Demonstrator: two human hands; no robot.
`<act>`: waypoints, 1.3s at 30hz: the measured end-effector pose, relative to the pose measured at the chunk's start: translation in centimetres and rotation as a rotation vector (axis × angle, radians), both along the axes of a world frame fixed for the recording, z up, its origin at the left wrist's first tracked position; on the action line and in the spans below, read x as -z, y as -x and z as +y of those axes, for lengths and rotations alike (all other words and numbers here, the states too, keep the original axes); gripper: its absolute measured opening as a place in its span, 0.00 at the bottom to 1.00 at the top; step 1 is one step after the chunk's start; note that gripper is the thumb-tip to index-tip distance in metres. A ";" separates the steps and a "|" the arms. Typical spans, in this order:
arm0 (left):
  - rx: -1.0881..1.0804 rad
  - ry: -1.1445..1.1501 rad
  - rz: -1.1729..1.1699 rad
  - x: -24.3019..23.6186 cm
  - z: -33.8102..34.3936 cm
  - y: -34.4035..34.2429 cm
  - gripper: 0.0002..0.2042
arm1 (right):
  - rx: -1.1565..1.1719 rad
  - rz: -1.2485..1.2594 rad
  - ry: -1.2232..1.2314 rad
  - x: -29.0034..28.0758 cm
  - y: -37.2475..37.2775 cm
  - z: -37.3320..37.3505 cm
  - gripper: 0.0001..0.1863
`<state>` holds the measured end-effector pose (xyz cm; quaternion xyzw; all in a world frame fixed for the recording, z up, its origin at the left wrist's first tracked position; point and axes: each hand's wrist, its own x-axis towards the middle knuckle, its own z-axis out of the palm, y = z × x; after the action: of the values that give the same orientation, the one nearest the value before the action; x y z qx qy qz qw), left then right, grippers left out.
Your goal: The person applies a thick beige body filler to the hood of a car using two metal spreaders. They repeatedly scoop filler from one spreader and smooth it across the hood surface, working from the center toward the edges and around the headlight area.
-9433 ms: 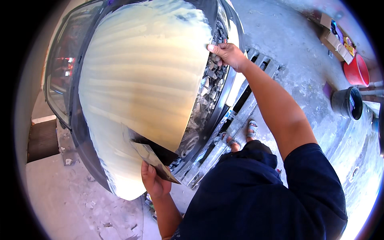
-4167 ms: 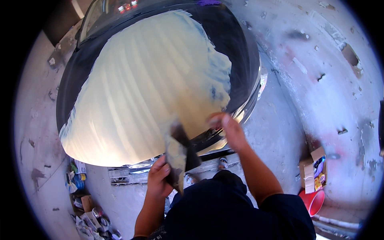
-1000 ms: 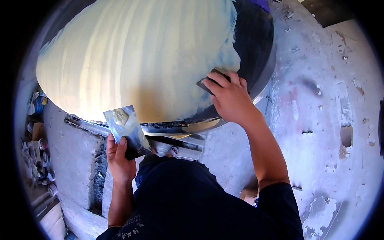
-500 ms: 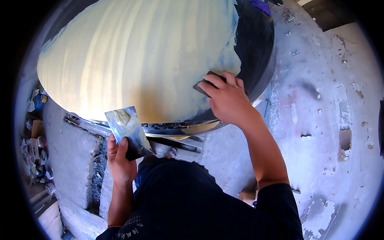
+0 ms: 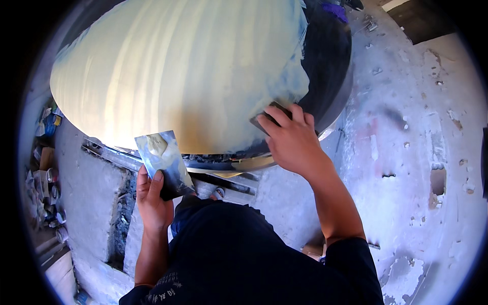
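Observation:
A large curved car panel [image 5: 328,61], dark at its right border, is mostly covered with a streaked, pale yellow putty coat [image 5: 152,76]. My right hand [image 5: 295,142] grips a dark, flat putty spreader [image 5: 279,109], its blade against the coat near the lower right edge. Fingers hide part of the spreader. At the panel's near edge my left hand [image 5: 153,203] holds a rectangular putty board [image 5: 175,169], thumb on top. A dollop of putty [image 5: 157,145] sits near the board's far end.
Pale, chipped concrete floor [image 5: 396,152] surrounds the panel. A dark, debris-filled groove [image 5: 121,223] runs through it at left. Cans and scraps [image 5: 48,188] crowd the far left. A purple cloth [image 5: 335,11] lies by the panel's upper right, and a cardboard box [image 5: 313,249] stands behind my right side.
My right hand and the spreader have shifted slightly right and toward me across the coat. The board in my left hand has tipped a little. Both grips stay the same.

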<state>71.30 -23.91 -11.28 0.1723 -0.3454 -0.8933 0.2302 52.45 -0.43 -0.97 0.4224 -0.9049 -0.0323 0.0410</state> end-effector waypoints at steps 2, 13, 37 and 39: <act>0.007 0.001 -0.004 0.0 -0.1 -0.1 0.15 | -0.015 -0.038 -0.021 0.1 -0.2 -1.7 0.23; -0.029 -0.056 -0.014 -0.1 -0.6 -0.5 0.14 | 0.098 -0.096 0.403 1.2 -0.4 -0.6 0.27; -0.160 -0.011 0.007 0.3 -4.5 -1.5 0.18 | -0.177 -0.213 0.503 5.1 -3.2 -3.5 0.35; -0.159 -0.002 0.015 0.3 -4.9 -1.5 0.18 | -0.277 -0.307 0.459 6.3 -3.8 -3.5 0.34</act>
<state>72.77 -28.78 -11.61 0.1925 -0.3281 -0.8737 0.3030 56.29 -3.89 -7.25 0.5214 -0.8180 0.2430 0.0024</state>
